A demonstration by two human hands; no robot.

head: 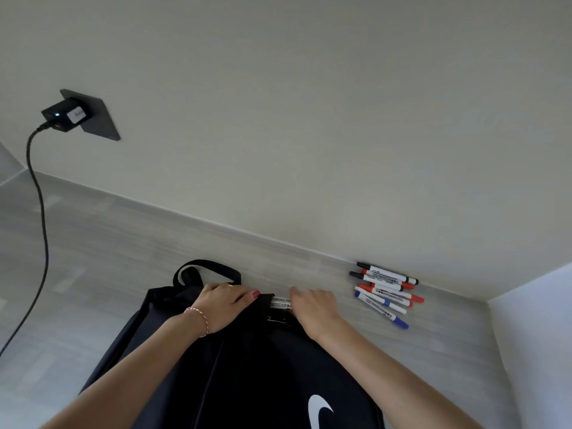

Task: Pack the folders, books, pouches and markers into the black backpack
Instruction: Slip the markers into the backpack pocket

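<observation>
Holding the top edge of the black backpack (253,360) with the left hand (221,305), the person keeps the pocket mouth near the bag's upper end accessible; the fingers of that hand curl over the black fabric beside the carry loop (205,269). The right hand (314,306) sits at the same opening, fingers curled around what appear to be two white-barrelled markers (281,302), whose printed barrels show between the two hands and point leftward into the pocket. Whether these markers are already partly inside cannot be told. The remaining markers (387,292) lie loose on the grey table (123,243), to the right of the right hand and close against the wall (309,119). Their long axes run roughly left to right, slanting slightly downward toward the right, nearly in line with the pocket opening. The right hand is clearly the nearer one; the left hand is on the far side of the bag mouth. A short reach to the right, a grasp across the barrels and a return along the same line would likely complete the next transfer. A charger (66,116) is plugged into the wall at left.
</observation>
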